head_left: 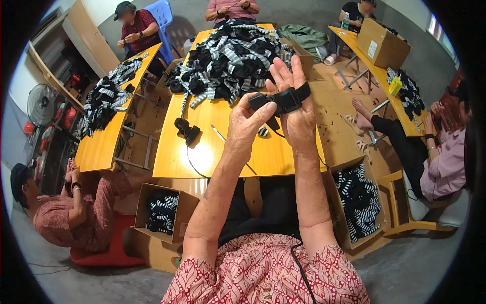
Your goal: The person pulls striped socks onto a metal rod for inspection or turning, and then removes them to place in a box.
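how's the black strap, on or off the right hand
On: the black strap lies across the right hand, and the left hand grips it; whether it's fastened is unclear.

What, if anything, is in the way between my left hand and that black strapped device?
Nothing visible is: your left hand grips the black strapped device directly, thumb on it, while its strap lies across your open right hand.

Head-worn fisheye view, facing down and forward, left hand (244,121) and right hand (297,122) near, yellow table (283,162) farther off
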Demonstrator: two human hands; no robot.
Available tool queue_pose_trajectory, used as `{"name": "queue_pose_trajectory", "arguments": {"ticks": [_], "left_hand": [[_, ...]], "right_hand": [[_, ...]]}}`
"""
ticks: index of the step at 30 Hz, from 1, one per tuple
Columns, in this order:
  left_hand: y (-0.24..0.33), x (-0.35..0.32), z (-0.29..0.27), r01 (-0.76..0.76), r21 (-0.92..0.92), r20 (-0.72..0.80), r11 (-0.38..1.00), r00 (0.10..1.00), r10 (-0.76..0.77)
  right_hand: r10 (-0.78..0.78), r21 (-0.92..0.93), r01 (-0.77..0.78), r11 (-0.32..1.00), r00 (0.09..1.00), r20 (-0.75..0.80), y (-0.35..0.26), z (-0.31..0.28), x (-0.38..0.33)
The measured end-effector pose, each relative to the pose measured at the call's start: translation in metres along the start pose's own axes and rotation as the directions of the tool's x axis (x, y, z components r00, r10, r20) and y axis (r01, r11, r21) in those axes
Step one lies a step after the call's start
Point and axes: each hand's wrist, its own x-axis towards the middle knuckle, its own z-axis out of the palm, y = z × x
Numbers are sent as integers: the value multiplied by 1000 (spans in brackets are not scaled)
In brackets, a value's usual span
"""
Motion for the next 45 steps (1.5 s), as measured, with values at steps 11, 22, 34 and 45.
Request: {"name": "queue_pose_trajectory", "arguments": {"ticks": [11, 22, 34, 45], "left_hand": [[-2, 5, -21, 57, -82, 121, 995, 992, -47], [10, 11, -5, -454, 588, 183, 669, 880, 438], [-7, 23, -13, -379, 515, 204, 769, 926, 319], [-20, 40, -38, -204, 335, 155, 920, 975, 160]], "right_hand": [[51, -359, 2, 933, 989, 137, -3, 12, 1], [-45, -657, 163, 736, 980, 193, 28, -11, -5], [-126, -846, 268, 460, 963, 237, 33, -22, 9], [-52, -881, 100, 463, 995, 85, 65, -17, 26]]}}
